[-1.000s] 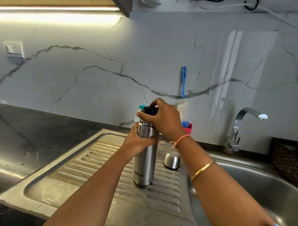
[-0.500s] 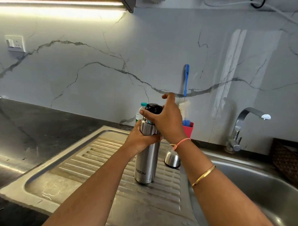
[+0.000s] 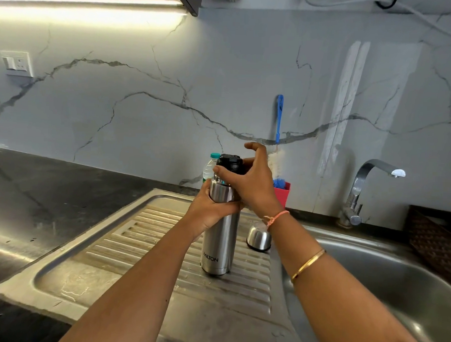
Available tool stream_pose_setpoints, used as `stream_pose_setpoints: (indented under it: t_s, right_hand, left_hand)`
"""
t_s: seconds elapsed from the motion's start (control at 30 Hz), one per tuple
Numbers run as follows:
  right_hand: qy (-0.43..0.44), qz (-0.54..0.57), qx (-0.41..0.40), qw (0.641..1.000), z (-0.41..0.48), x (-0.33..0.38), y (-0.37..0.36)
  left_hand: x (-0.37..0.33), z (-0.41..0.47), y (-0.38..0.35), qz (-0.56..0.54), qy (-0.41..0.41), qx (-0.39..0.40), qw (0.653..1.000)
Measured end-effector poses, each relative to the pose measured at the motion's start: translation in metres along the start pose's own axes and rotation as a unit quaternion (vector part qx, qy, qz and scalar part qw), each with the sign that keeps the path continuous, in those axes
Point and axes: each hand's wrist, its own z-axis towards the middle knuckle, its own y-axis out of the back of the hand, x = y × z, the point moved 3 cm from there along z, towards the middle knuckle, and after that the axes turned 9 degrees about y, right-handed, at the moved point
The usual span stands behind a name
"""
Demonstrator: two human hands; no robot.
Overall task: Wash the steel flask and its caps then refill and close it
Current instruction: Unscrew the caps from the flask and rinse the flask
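Since steel flask (image 3: 220, 237) is rigid, prob. slick (wet?), L hand (image 3: 210, 209) wraps its neck. R hand (image 3: 249, 184) pinches cap (image 3: 230, 162) atop flask.

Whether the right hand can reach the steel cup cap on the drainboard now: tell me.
Probably yes: the right hand, now pinching the black stopper, has the steel cup cap just below its wrist beside the flask, with nothing between them.

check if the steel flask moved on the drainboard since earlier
No: the steel flask stands on the same ridges of the drainboard, beside the steel cup as before.
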Motion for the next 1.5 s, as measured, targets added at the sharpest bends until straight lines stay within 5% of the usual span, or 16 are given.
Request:
stream_pose_setpoints:
  t_s: [0.23,0.33,0.47,0.57,0.73,0.83,0.9,0.97,1.1,1.3,1.5]
  right_hand:
    - [-0.071,0.209,0.094,0.971,0.005,-0.016,0.009]
    - [-0.058,0.103,0.096,0.988,0.004,-0.007,0.000]
    - [-0.003,-0.080,-0.002,0.997,0.004,0.002,-0.012]
    - [-0.005,-0.033,0.008,0.999,0.005,-0.001,-0.003]
    - [-0.106,0.249,0.121,0.955,0.008,-0.018,0.008]
    - [-0.057,0.079,0.114,0.989,0.008,-0.008,-0.010]
    - [-0.023,-0.032,0.038,0.999,0.006,-0.004,-0.016]
    - [-0.023,0.003,-0.014,1.000,0.003,-0.006,-0.011]
    - [-0.126,0.287,0.058,0.948,-0.002,-0.016,0.001]
    - [-0.038,-0.001,0.043,0.998,0.005,-0.001,-0.002]
    - [-0.092,0.167,0.081,0.978,0.005,-0.004,0.009]
  left_hand:
    - [0.003,0.002,0.001,0.023,0.014,-0.015,1.000]
    - [0.003,0.003,0.001,0.019,0.004,-0.019,1.000]
    - [0.003,0.004,0.000,0.000,-0.009,-0.015,1.000]
    - [0.003,0.005,0.002,0.009,-0.007,-0.011,1.000]
    - [0.003,0.005,0.002,0.027,0.007,-0.013,1.000]
    - [0.003,0.005,0.001,0.006,-0.007,0.004,1.000]
    - [0.004,0.006,0.002,-0.008,-0.009,0.015,1.000]
    - [0.004,0.006,0.001,-0.003,-0.009,0.013,1.000]
    - [0.005,0.006,0.002,0.023,-0.003,-0.014,1.000]
    - [0.005,0.008,0.002,0.025,-0.002,-0.001,1.000]
    - [0.004,0.005,0.002,0.039,0.012,-0.019,0.999]
